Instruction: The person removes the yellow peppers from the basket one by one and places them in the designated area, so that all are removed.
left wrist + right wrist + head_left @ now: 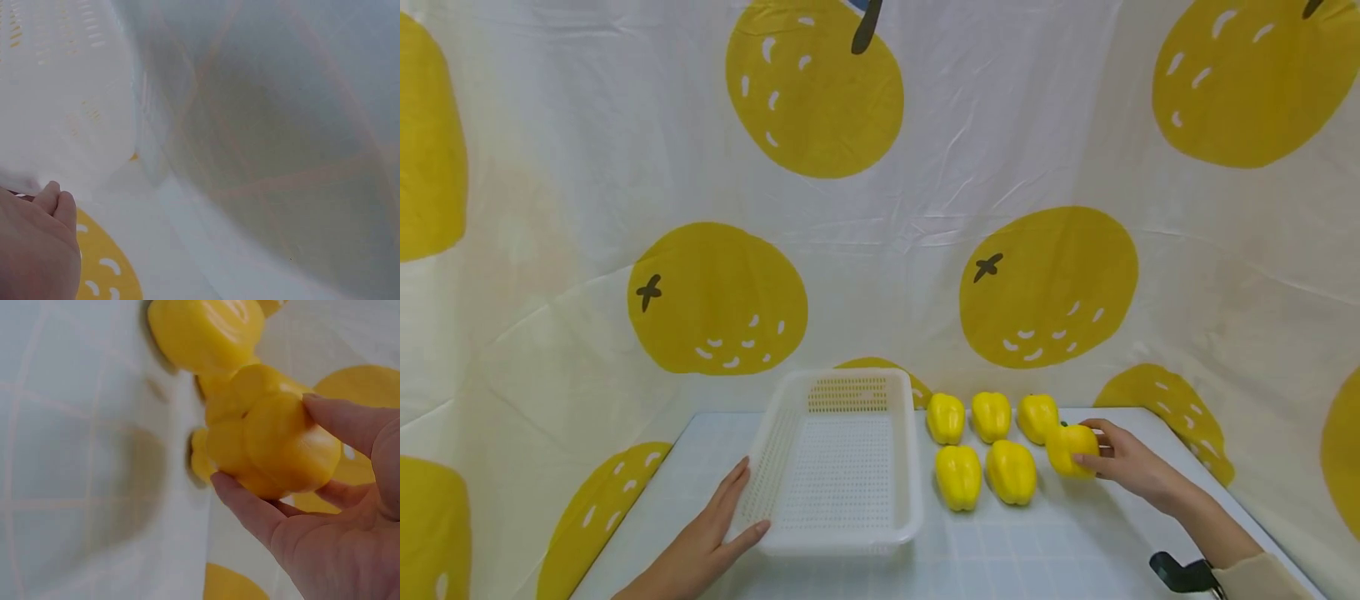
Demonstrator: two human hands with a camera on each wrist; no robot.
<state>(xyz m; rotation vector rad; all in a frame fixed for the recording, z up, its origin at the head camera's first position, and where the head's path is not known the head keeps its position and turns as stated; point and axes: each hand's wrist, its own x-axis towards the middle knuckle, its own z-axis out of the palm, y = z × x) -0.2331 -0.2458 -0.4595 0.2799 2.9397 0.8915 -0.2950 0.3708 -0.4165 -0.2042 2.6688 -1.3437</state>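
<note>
Your left hand lies with fingers straight against the near left corner of the white plastic basket, thumb on its front rim; the basket is rectangular, perforated, smooth-rimmed and carries no readable writing. Just right of it sit five glossy, lobed yellow peppers in two rows on the pale gridded mat. At the right end, your right hand grips a sixth pepper between thumb and fingertips, near the top row's last one.

A yellow pepper is gripped between thumb and fingers of the right hand, with what seem, though blurred, more peppers crowded behind.
</note>
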